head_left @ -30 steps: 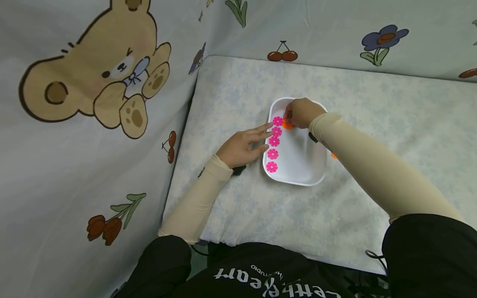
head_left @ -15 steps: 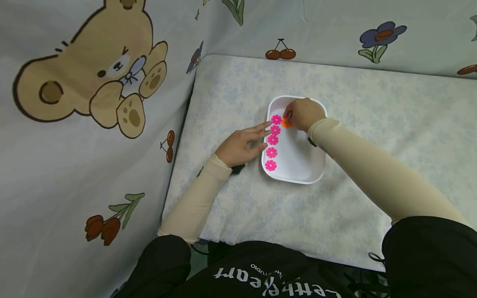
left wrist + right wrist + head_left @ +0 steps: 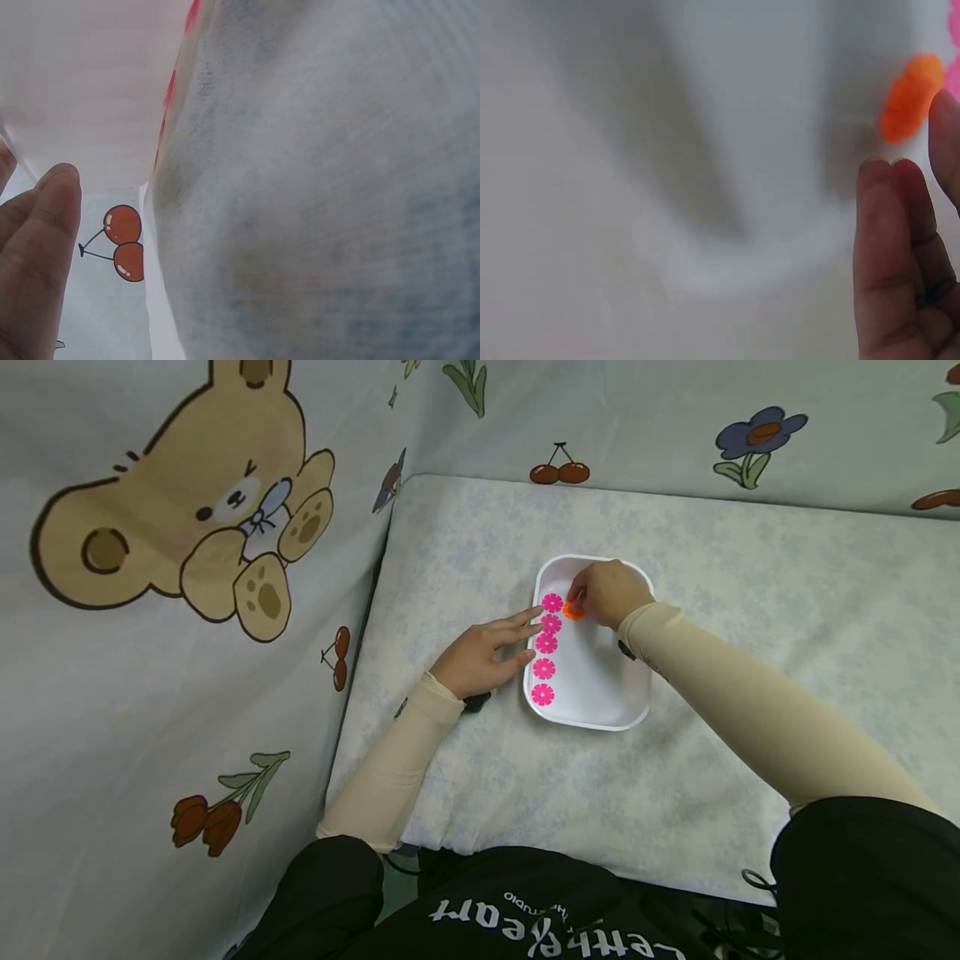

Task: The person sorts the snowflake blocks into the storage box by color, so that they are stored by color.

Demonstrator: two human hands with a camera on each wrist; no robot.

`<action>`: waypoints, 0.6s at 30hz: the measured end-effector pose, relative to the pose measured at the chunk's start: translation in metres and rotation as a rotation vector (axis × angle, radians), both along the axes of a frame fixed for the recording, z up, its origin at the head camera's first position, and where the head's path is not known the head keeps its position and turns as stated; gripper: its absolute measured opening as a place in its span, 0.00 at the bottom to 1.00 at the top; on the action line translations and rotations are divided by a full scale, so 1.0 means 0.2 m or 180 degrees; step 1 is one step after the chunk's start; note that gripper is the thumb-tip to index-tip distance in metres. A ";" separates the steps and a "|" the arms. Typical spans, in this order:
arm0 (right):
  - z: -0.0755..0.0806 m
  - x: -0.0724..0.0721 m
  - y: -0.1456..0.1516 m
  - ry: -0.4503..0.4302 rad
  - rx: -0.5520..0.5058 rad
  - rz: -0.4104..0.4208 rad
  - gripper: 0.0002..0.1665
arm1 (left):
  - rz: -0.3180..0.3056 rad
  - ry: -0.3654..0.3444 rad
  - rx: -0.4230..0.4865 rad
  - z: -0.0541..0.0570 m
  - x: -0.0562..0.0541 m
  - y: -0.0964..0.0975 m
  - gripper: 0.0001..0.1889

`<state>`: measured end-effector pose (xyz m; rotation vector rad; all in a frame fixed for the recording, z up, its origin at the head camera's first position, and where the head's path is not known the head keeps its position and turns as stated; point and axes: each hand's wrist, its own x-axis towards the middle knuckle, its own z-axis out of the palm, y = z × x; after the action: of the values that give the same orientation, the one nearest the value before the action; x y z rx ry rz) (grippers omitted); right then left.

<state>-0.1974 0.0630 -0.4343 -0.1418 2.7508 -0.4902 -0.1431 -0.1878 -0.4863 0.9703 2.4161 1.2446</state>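
A white tray (image 3: 592,725) lies on the cloth-covered table. Several pink flower-shaped discs (image 3: 543,669) run in a column along its left side. Beside the topmost pink one is an orange flower-shaped disc (image 3: 573,612), partly under the fingers of my right hand (image 3: 611,592). In the right wrist view this orange disc (image 3: 909,97) lies just past the fingertips, with a gap showing between thumb and fingers. My left hand (image 3: 480,657) reaches over the tray's left rim, fingers extended and spread close to the pink discs. The left wrist view shows its fingers (image 3: 45,232) near the tray wall.
A pale patterned cloth (image 3: 465,543) covers the table around the tray. Printed curtains (image 3: 172,693) hang along the left and back edges. The person's dark-shirted body (image 3: 555,902) is at the front edge.
The head view shifts slightly. Slightly more of the orange disc shows from under my right fingers. Both hands stay almost in place.
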 end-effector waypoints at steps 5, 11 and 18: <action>0.15 0.01 0.09 -0.0074 -0.0223 -0.0050 0.11 | 0.0008 -0.0060 -0.0018 0.00 0.00 0.00 0.26; 0.32 0.05 0.37 -0.0049 -0.0099 -0.0240 0.17 | 0.0032 -0.0110 0.0016 0.00 0.01 0.01 0.26; 0.18 0.16 0.77 -0.0499 0.0080 -0.0298 0.22 | 0.0049 -0.0108 0.0052 0.00 0.02 0.01 0.26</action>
<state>-0.1653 0.2163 -0.3980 0.0307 2.6175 -0.4699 -0.1398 -0.1852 -0.4856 0.9291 2.3958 1.2776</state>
